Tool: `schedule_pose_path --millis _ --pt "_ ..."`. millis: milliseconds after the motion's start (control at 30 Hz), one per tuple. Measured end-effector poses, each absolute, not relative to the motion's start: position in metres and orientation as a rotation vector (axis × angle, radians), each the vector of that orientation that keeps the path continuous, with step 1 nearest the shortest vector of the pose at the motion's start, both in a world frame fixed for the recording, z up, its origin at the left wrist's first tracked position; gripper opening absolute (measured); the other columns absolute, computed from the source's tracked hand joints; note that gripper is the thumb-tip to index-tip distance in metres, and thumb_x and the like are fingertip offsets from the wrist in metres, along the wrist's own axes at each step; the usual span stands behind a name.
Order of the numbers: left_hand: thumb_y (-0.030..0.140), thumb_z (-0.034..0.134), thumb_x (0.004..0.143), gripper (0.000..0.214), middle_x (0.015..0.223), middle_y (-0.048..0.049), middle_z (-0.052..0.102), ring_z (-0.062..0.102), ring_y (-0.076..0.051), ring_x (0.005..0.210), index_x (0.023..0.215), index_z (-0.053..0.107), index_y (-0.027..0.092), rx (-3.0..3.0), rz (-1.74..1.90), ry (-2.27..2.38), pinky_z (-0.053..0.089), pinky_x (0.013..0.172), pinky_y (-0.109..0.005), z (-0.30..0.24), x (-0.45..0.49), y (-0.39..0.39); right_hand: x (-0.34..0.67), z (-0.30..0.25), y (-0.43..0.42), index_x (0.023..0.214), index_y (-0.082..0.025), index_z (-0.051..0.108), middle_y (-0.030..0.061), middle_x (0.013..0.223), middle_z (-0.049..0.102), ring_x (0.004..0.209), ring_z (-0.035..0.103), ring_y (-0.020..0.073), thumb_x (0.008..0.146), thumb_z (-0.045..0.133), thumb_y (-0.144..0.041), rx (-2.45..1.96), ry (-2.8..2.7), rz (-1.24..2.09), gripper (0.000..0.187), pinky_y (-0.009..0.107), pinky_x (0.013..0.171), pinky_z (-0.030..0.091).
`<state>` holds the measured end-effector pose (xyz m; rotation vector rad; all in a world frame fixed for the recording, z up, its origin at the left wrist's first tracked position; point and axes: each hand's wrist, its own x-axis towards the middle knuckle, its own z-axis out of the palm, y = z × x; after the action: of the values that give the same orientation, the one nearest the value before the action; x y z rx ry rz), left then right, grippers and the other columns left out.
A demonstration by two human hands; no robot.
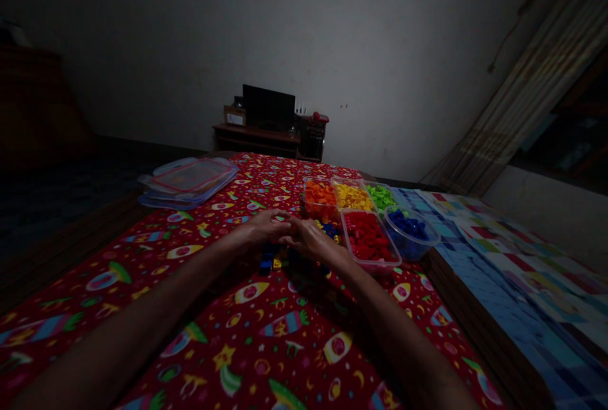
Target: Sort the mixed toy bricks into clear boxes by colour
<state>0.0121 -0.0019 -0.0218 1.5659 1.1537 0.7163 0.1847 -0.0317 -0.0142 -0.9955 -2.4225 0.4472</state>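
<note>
My left hand and my right hand meet above the red patterned cloth, fingertips touching. Both sets of fingers are closed together; whatever they may hold is too small and dark to make out. Just below them on the cloth lie blue and yellow toy building blocks, partly covered by the hands. More blue and yellow blocks show behind my right wrist. To the right of that hand stands a clear tub filled with red pieces.
Behind the red tub are containers of orange pieces, yellow pieces and green pieces. A round bowl holds blue pieces. Stacked plastic lids lie at the far left. Checked bedding spreads on the right.
</note>
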Motion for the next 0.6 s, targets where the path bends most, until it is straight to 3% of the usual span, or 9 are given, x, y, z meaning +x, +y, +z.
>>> schedule_pose_path --millis 233,400,500,600 --pt "0.058 0.067 0.064 0.061 0.067 -0.0004 0.07 0.066 -0.019 0.063 0.109 0.061 0.016 1.602 0.705 1.193 0.053 0.058 -0.029 -0.02 0.022 -0.008 0.185 -0.021 -0.029 0.105 -0.012 0.06 0.0001 0.073 0.058 0.063 0.047 0.0101 0.087 0.046 -0.017 -0.965 -2.35 0.459 0.023 0.02 0.062 0.034" --pt "0.071 0.052 0.069 0.063 0.075 -0.0034 0.071 0.067 -0.02 0.066 0.097 0.063 0.016 1.686 0.686 1.195 0.054 0.063 -0.03 -0.009 0.011 -0.011 0.198 -0.012 -0.023 0.084 -0.013 0.06 -0.0021 0.066 0.052 0.059 0.042 0.0086 0.089 0.044 -0.022 -1.02 -2.301 0.361 0.019 0.019 0.059 0.032" --pt "0.069 0.051 0.071 0.061 0.079 -0.005 0.071 0.068 -0.022 0.069 0.095 0.063 0.015 1.829 0.738 1.255 0.053 0.063 -0.03 -0.006 -0.001 -0.004 0.224 0.005 -0.007 0.077 -0.014 0.058 -0.0027 0.064 0.05 0.057 0.041 0.0083 0.088 0.046 -0.029 -1.199 -2.195 0.245 0.022 0.019 0.056 0.031" --pt "0.063 0.051 0.071 0.06 0.081 -0.0066 0.071 0.068 -0.024 0.073 0.104 0.061 0.014 1.902 0.708 1.26 0.052 0.064 -0.031 -0.007 -0.01 0.004 0.26 0.027 0.02 0.077 -0.013 0.059 -0.0005 0.066 0.054 0.057 0.045 0.0088 0.086 0.049 -0.027 -1.423 -2.058 0.06 0.02 0.019 0.056 0.032"
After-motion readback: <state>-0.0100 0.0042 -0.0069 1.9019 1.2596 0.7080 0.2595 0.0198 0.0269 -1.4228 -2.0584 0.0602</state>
